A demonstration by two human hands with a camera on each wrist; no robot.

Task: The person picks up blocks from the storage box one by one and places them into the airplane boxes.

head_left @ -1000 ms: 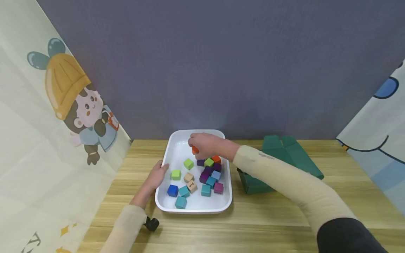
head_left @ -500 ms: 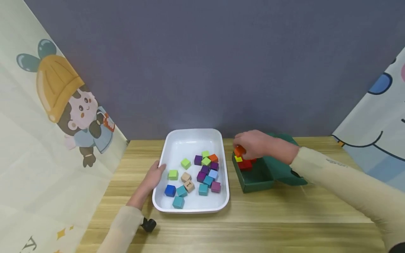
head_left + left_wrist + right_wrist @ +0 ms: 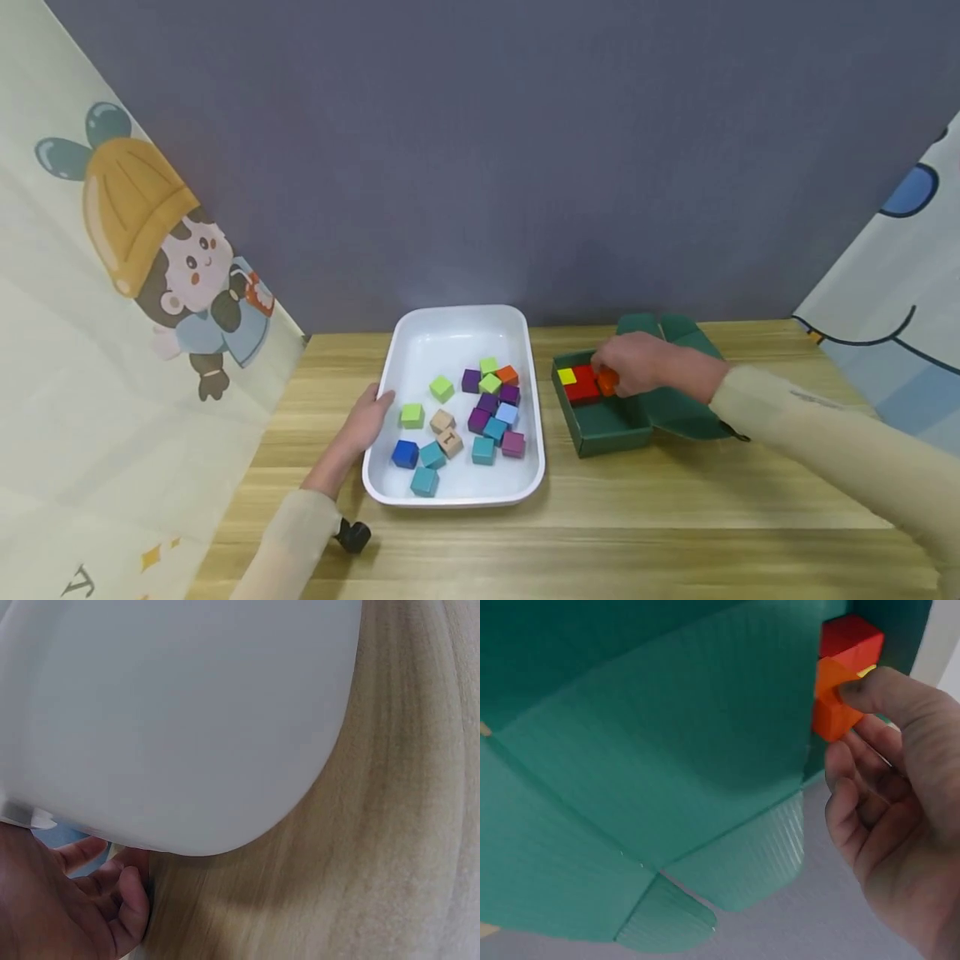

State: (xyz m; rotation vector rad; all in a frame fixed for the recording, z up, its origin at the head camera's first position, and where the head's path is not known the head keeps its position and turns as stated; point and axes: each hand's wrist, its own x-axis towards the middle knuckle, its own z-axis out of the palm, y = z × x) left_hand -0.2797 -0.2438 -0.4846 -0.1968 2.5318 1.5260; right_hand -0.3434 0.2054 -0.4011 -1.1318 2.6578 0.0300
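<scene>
In the head view my right hand [image 3: 633,362] pinches an orange cube [image 3: 607,382] at the far side of the open green box [image 3: 615,442]. The right wrist view shows my thumb and fingers on the orange cube [image 3: 834,701], close beside a red cube [image 3: 855,637]. Red cubes [image 3: 583,390] and a yellow cube [image 3: 567,377] sit together in the box's far left corner. My left hand [image 3: 367,417] holds the left side of the white tray [image 3: 378,492], thumb over the rim. In the left wrist view its fingers [image 3: 133,896] curl below the tray's edge.
Several cubes lie loose in the tray, among them a blue cube [image 3: 405,454], a wooden cube [image 3: 449,442] and an orange cube [image 3: 507,375]. The box's lid [image 3: 678,408] is folded back to the right. A grey wall [image 3: 480,167] stands behind the wooden table [image 3: 525,558].
My right hand has carried the orange cube from the tray rightward over to the green box, then lower and slightly right inside it. The left hand stays at the tray's side.
</scene>
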